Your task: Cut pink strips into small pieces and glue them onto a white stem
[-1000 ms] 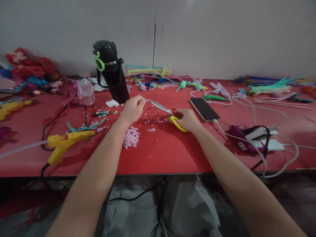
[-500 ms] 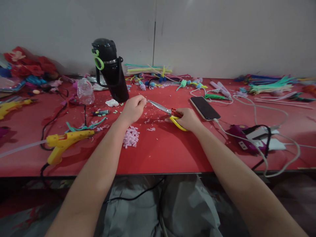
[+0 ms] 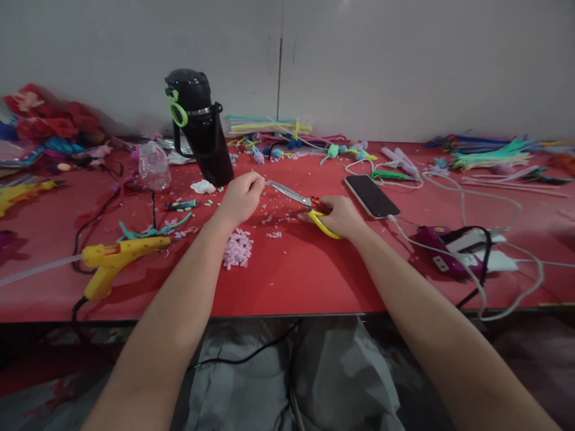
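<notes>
My right hand (image 3: pixel 340 216) grips a pair of scissors (image 3: pixel 291 195) by its red and yellow handles. The blades point left and lie nearly together, their tips close to the fingers of my left hand (image 3: pixel 243 197). That hand is closed in a pinch; whatever sits between thumb and finger is too small to make out. Below my left wrist a heap of short lilac pieces (image 3: pixel 238 248) lies on the red table (image 3: pixel 305 281). Small pale scraps (image 3: pixel 274 234) are scattered under the scissors.
A black tumbler (image 3: pixel 202 129) stands behind my left hand. At left lies a yellow glue gun (image 3: pixel 126 256) with its cord. To the right are a phone (image 3: pixel 372 196) on a white cable and a purple power strip (image 3: pixel 442 251). Pipe cleaners (image 3: pixel 494 154) line the back.
Almost nothing differs. The whole view has shifted very slightly; both hands and the scissors keep nearly the same pose.
</notes>
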`<state>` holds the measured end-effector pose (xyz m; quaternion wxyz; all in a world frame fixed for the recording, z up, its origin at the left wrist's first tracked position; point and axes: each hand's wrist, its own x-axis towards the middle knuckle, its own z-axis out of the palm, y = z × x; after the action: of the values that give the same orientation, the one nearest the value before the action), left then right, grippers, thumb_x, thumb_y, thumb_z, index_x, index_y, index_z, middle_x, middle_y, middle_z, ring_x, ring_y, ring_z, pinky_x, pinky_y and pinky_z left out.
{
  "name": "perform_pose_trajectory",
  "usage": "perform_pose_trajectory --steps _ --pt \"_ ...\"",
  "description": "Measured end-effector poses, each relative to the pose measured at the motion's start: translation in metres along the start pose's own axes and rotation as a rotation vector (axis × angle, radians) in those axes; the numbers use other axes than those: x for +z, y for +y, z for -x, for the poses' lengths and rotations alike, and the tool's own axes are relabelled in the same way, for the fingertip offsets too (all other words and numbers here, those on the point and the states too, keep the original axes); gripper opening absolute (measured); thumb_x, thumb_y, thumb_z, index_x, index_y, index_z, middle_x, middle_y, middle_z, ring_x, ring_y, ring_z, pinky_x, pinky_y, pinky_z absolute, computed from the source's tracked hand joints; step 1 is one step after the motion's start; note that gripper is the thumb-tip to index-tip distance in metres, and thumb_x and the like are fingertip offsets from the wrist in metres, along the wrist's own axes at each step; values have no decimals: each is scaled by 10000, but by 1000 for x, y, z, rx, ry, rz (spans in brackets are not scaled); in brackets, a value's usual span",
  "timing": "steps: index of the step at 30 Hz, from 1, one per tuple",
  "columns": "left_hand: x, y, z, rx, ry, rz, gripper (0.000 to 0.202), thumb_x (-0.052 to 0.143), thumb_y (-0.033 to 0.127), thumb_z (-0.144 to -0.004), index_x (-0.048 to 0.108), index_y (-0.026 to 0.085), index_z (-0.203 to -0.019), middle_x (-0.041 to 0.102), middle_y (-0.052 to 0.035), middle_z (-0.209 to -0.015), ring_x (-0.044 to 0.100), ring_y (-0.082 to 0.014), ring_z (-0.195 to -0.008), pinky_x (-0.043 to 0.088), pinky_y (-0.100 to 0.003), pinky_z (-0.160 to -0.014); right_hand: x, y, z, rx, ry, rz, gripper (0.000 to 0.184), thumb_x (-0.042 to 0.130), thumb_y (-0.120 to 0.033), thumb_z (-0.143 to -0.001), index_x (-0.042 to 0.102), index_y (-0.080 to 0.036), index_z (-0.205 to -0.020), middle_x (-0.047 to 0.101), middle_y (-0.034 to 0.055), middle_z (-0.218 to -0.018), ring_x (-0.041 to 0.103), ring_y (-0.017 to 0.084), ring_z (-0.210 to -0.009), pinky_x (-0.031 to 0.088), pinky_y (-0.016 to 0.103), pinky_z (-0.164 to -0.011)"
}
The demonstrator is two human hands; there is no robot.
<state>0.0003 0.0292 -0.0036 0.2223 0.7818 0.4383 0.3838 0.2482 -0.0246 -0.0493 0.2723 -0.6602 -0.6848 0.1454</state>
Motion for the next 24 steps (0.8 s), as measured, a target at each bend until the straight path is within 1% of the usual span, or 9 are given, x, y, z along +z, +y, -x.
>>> perform_pose_trajectory --steps 5,10,19,24 --pt "1 1 0 -9 0 -20 266 453 233 -926 403 193 -668 437 13 -647 422 -136 -649 311 -301 -640 -1 -1 0 18 -7 18 673 677 -818 -621 401 -205 -587 348 -30 -593 279 109 -598 198 305 -554" --pt "2 1 0 -11 -9 5 271 451 225 -927 393 194 -665 419 15 -640 408 -133 -641 309 -300 -631 -1 1 -2 6 -11 29 679 665 -829 -628 397 -207 -584 351 -25 -595 280 113 -605 196 311 -563" --pt "1 -2 0 6 27 17 250 465 219 -917 432 187 -672 443 16 -643 426 -127 -636 324 -297 -637 0 0 0 -16 -6 4 679 652 -832 -632 404 -202 -584 348 -31 -595 274 110 -607 192 303 -561" --pt "1 0 1 10 12 12 243 462 225 -918 450 185 -679 452 13 -646 431 -130 -645 323 -300 -636 -2 -1 0 -5 -24 1 677 647 -839 -631 424 -201 -589 365 -25 -597 288 113 -607 201 306 -565"
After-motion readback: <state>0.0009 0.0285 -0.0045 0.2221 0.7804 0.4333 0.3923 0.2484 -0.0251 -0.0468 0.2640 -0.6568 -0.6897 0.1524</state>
